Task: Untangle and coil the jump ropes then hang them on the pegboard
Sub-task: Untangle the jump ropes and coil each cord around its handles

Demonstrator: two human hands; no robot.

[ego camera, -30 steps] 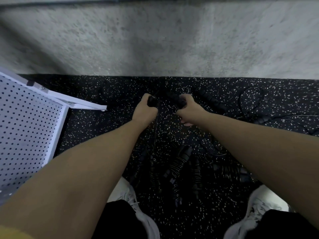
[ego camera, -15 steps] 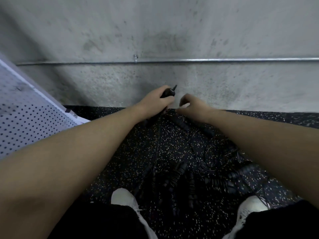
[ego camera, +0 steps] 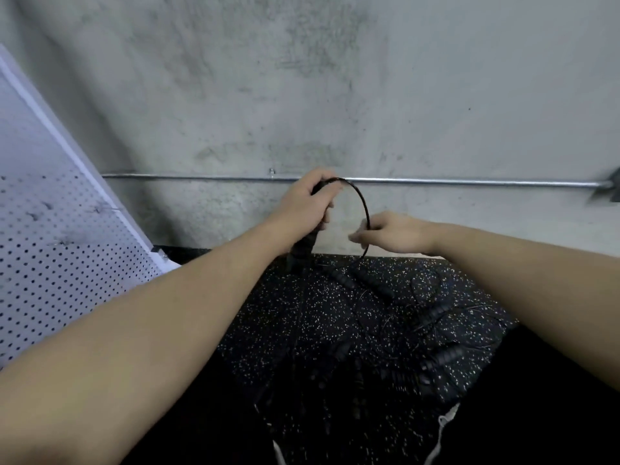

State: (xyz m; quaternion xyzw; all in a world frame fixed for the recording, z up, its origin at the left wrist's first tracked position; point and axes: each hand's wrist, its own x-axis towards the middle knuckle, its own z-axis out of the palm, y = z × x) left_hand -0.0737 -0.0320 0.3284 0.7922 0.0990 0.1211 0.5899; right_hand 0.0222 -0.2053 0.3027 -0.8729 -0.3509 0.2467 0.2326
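You've lifted your arms off the floor [ego camera: 302,313] since a second ago, up in front of the wall [ego camera: 335,95], so one jump rope is now coming free of the tangled pile [ego camera: 419,330] below your fingers. Your left hand [ego camera: 303,204] grips its handle [ego camera: 307,243], fingers curled round it. The cord [ego camera: 360,196] arcs from the handle's top down to your right hand [ego camera: 389,233], whose fingers pinch it. Coiling looks underway; the pegboard [ego camera: 60,256] waits well left.
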